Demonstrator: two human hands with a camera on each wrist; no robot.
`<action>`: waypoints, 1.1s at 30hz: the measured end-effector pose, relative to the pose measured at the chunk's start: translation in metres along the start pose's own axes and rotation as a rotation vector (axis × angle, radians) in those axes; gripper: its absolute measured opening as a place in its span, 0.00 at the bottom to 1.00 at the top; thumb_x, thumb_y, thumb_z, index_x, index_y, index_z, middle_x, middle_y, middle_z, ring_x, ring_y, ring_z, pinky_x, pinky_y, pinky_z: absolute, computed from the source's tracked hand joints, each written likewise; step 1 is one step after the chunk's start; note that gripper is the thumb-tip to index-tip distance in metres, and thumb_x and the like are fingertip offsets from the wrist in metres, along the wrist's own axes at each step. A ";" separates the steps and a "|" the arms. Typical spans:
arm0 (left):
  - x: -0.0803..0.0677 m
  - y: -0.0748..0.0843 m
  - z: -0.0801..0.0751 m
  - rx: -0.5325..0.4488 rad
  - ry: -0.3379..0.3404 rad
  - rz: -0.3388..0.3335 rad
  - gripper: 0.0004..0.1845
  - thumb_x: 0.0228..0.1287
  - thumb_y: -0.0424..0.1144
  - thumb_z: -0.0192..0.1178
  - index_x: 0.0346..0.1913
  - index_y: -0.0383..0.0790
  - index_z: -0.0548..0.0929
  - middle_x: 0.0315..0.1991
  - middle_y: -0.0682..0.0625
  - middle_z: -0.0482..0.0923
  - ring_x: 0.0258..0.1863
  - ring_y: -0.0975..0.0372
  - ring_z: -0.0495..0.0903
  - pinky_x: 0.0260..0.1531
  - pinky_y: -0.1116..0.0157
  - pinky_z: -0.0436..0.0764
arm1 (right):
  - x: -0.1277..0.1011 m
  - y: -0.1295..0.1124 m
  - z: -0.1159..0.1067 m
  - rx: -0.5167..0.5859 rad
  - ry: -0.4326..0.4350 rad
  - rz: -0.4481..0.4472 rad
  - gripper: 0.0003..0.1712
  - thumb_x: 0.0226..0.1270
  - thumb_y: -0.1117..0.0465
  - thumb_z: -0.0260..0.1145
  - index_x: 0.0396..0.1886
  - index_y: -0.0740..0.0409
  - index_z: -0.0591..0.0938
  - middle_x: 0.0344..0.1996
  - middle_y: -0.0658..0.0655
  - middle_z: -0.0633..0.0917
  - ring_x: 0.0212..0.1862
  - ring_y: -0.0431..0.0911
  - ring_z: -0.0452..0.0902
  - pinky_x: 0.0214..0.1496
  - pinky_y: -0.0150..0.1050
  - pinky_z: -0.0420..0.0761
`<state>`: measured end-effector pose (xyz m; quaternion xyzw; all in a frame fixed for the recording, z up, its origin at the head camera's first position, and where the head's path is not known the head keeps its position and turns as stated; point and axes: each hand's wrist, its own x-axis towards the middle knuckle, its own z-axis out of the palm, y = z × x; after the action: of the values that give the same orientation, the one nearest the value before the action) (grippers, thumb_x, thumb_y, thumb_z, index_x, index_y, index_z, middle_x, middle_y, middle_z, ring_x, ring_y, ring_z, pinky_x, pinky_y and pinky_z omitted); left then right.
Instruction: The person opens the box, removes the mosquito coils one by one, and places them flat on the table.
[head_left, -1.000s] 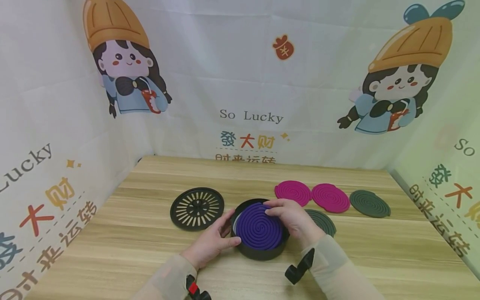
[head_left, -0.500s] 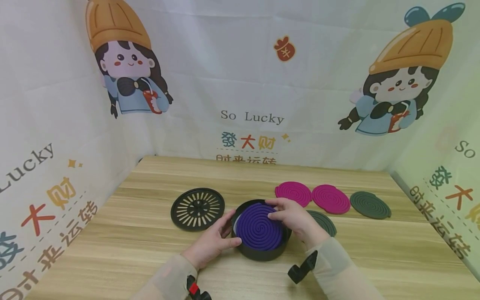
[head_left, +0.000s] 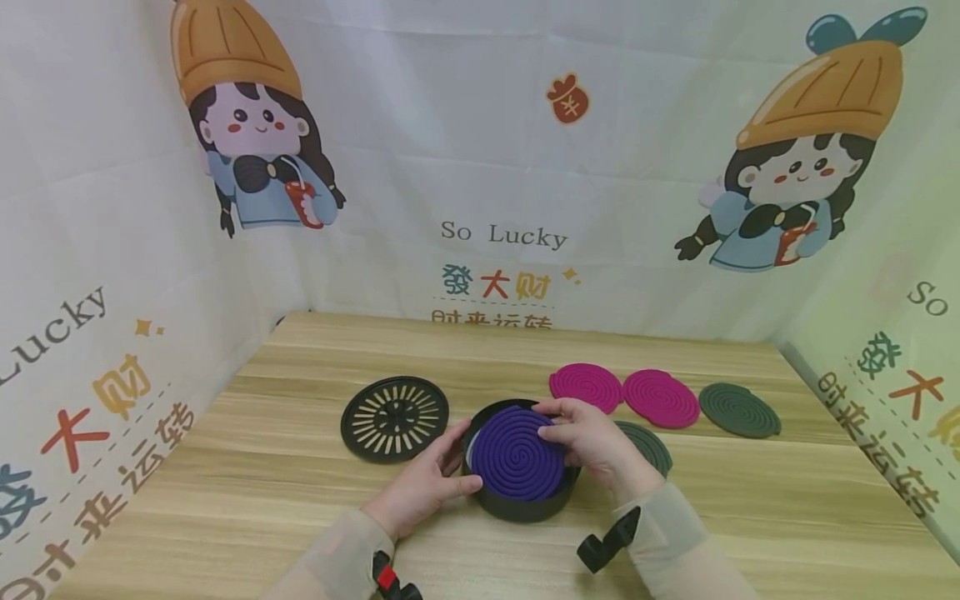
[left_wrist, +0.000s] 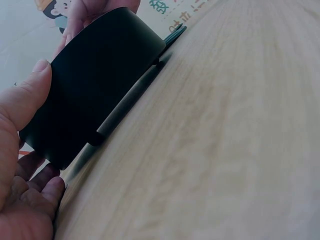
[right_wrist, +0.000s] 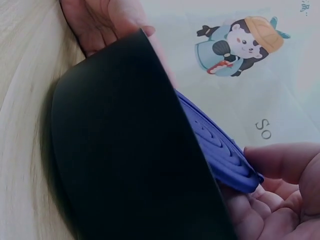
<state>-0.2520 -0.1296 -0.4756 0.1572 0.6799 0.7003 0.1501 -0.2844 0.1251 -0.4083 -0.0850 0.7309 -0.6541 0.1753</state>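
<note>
The purple coil (head_left: 517, 454) sits in the mouth of the black tin (head_left: 525, 510), tilted rather than flat: in the right wrist view its held edge rises above the rim while the rest slopes down inside. The right hand (head_left: 596, 442) has its grip pinched on that raised edge, thumb above and fingers beneath, probably so that the coil can be guided without bending. The left hand (head_left: 420, 485) has its grip wrapped round the tin's left side, thumb on the near wall and other fingers behind, which seems meant to steady the tin while the other hand works. A pale sliver shows under the coil's left edge; what it is, I cannot tell.

The tin stands on the desk (head_left: 247, 475). The slotted lid (head_left: 395, 419) lies apart to its left, which leaves the mouth uncovered. Beyond the right hand, two pink coils (head_left: 587, 387) and a green coil (head_left: 741, 409) lie flat in a row; another green coil (head_left: 651, 446) is partly hidden behind that hand.
</note>
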 end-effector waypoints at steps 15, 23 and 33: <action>0.000 0.002 0.001 0.006 0.003 0.000 0.49 0.58 0.34 0.68 0.76 0.36 0.47 0.75 0.36 0.44 0.73 0.44 0.46 0.68 0.54 0.59 | 0.000 0.005 -0.003 0.041 -0.059 -0.017 0.27 0.66 0.71 0.59 0.64 0.71 0.68 0.34 0.50 0.84 0.26 0.38 0.80 0.26 0.31 0.80; 0.000 0.000 0.000 0.000 0.005 0.010 0.50 0.57 0.35 0.69 0.76 0.36 0.47 0.75 0.36 0.44 0.73 0.45 0.47 0.67 0.56 0.61 | 0.000 0.005 -0.002 0.050 -0.046 -0.023 0.25 0.67 0.71 0.59 0.62 0.71 0.69 0.34 0.51 0.83 0.27 0.38 0.80 0.27 0.30 0.81; -0.001 0.003 0.002 -0.010 -0.001 0.006 0.49 0.59 0.32 0.67 0.76 0.35 0.46 0.75 0.36 0.43 0.73 0.45 0.47 0.67 0.55 0.60 | -0.001 0.005 -0.001 0.051 -0.026 -0.019 0.26 0.66 0.71 0.60 0.63 0.71 0.69 0.34 0.51 0.83 0.28 0.38 0.80 0.28 0.31 0.81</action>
<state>-0.2507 -0.1283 -0.4729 0.1589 0.6761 0.7039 0.1492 -0.2831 0.1271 -0.4132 -0.0959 0.7107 -0.6732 0.1804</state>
